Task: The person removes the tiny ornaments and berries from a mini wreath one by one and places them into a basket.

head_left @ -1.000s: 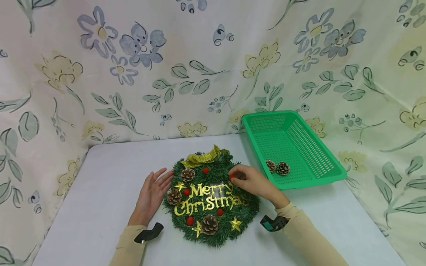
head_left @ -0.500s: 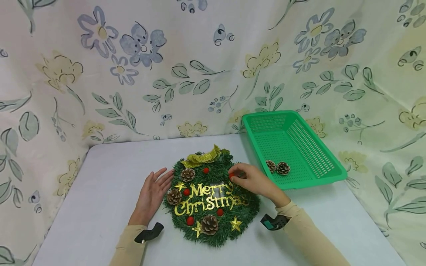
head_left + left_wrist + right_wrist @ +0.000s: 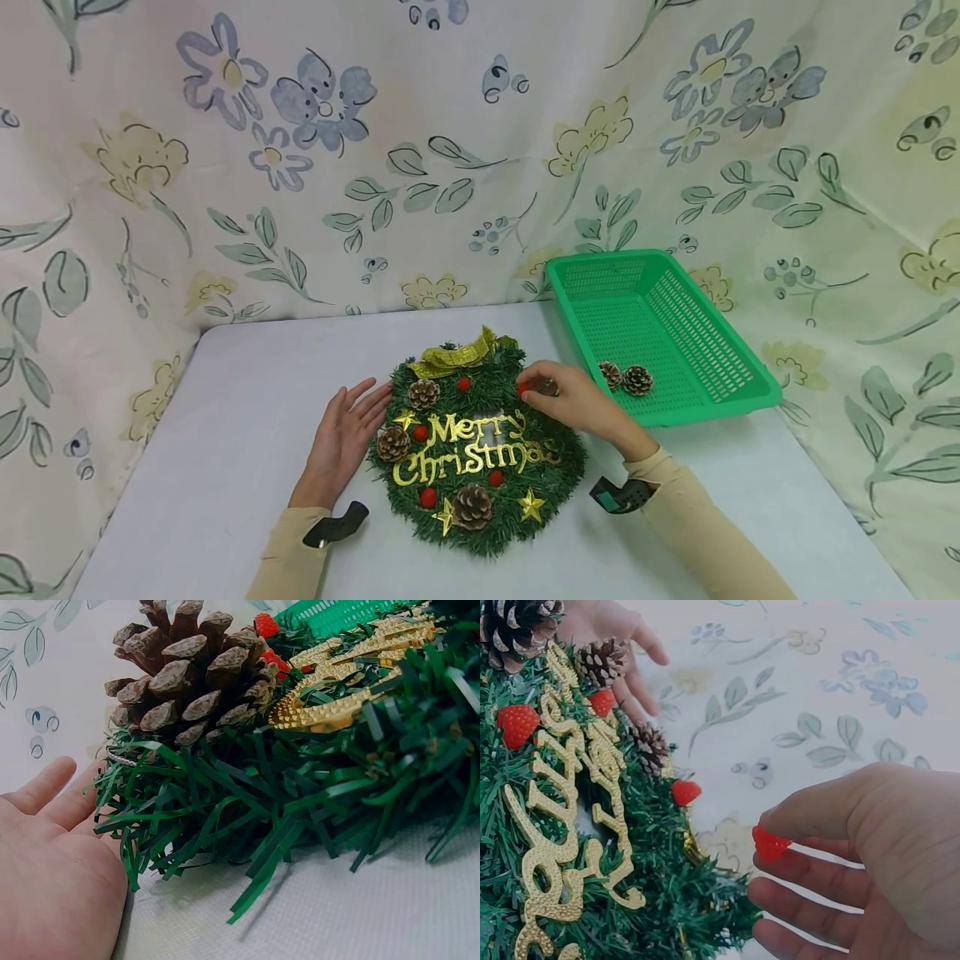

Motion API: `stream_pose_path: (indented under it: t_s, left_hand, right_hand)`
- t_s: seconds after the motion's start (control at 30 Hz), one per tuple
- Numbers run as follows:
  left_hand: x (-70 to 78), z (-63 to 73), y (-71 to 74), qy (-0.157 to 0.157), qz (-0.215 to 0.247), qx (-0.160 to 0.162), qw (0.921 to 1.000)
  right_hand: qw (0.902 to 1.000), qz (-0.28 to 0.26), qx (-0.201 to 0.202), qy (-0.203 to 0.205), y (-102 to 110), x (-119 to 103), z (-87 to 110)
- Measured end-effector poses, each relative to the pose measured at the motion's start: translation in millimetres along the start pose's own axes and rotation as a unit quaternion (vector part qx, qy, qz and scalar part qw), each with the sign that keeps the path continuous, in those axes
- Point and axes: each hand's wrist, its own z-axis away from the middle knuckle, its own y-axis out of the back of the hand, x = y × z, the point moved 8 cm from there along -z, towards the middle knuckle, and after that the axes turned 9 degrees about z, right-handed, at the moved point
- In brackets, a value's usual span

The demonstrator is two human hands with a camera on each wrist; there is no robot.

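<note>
A green Christmas wreath lies on the white table, with gold "Merry Christmas" lettering, pine cones, gold stars, red berries and a gold bow. Between thumb and index finger my right hand pinches a red berry, over the wreath's upper right part in the head view. In the right wrist view that berry stands apart from the foliage. My left hand lies at the wreath's left edge, palm turned inward and fingers extended, fingertips at the greenery near a pine cone.
At the back right a green plastic basket holds two pine cones, its near left corner close to my right hand. Behind the table hangs a floral cloth.
My right hand has risen slightly, up and away from the lettering in the head view, with the red berry between its fingertips. The left hand has stayed put.
</note>
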Motion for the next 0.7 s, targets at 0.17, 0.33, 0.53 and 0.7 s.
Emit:
stream_pose_path:
  t_s: [0.17,0.33,0.53,0.7]
  left_hand:
    - [0.2,0.0,-0.1,0.000,0.002,-0.003,1.0000]
    - [0.2,0.0,-0.4,0.001,0.007,-0.005,1.0000]
    - [0.7,0.1,-1.2,0.002,0.008,-0.006,1.0000]
    - [0.0,0.5,-0.2,0.002,0.005,-0.003,1.0000]
  right_hand:
    - [1.0000,0.001,0.008,0.005,4,-2,-1.0]
    - [0.9999,0.000,0.013,0.011,8,-2,-0.6]
    - [0.9998,-0.002,0.017,0.013,13,-3,0.4]
    - [0.9998,-0.002,0.019,0.009,15,-3,1.5]
